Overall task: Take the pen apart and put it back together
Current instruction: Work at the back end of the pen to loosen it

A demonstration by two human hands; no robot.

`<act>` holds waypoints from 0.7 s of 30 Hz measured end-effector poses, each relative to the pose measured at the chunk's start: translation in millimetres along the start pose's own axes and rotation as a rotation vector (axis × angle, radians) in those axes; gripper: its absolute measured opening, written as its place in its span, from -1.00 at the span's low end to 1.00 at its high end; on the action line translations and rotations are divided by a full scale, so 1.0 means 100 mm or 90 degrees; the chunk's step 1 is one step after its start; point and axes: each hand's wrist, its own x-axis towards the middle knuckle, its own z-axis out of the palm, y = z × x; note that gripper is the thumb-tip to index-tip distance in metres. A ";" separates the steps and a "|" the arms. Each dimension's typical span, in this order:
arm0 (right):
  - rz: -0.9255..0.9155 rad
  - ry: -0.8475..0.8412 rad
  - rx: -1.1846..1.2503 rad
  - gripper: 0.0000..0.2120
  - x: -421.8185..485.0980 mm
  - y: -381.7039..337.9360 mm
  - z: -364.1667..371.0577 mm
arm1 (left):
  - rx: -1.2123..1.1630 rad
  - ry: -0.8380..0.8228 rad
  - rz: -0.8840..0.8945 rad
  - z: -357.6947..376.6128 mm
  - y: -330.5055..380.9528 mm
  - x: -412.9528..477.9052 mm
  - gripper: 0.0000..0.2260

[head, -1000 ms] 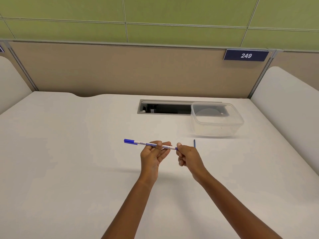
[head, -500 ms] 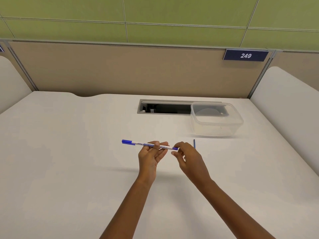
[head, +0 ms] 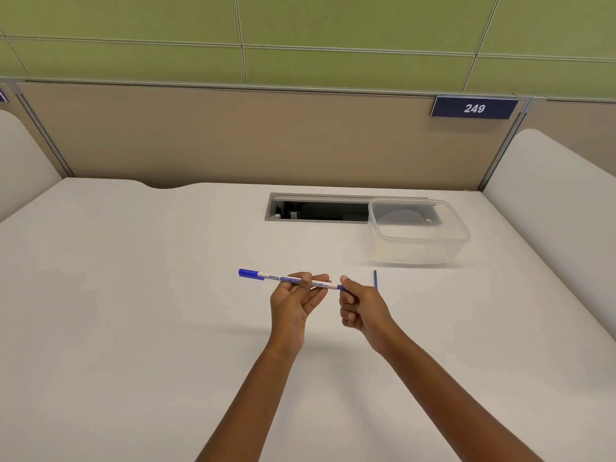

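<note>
- Our left hand point(head: 293, 305) pinches the whiteboard marker point(head: 276, 277) mid-barrel between thumb and curled fingers point(head: 304, 282); our right hand point(head: 361, 308) pinches its blue right end.
- The marker hangs near level at frame centre: white printed barrel, blue cap leftward.
- A thin blue rod point(head: 375, 280) lies on the white desk point(head: 133, 328) beside our right hand.
- Clear tub point(head: 420, 236) upper right; beige partition point(head: 200, 138) behind.
</note>
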 end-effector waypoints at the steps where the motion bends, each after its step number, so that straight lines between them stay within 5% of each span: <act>1: 0.040 -0.015 0.034 -0.53 0.00 0.00 -0.01 | 0.003 0.000 0.002 0.00 0.00 0.00 -0.88; 4: 0.041 -0.008 -0.037 -0.49 -0.01 -0.03 -0.01 | 0.003 0.003 0.003 -0.01 0.01 0.00 -0.88; 7: -0.106 0.057 -0.319 -0.47 -0.05 -0.01 0.00 | -0.009 0.010 0.002 -0.01 0.01 0.01 -0.89; 13: -0.404 0.118 -0.691 -0.84 -0.06 0.09 -0.07 | -0.012 0.021 -0.004 -0.02 0.02 0.01 -0.89; 17: -0.493 0.121 -0.780 -0.83 -0.06 0.06 -0.11 | -0.011 0.023 -0.011 -0.02 0.02 -0.01 -0.90; 21: -0.418 0.078 -0.694 -0.79 -0.06 0.05 -0.11 | -0.010 0.013 -0.011 -0.02 0.02 -0.01 -0.90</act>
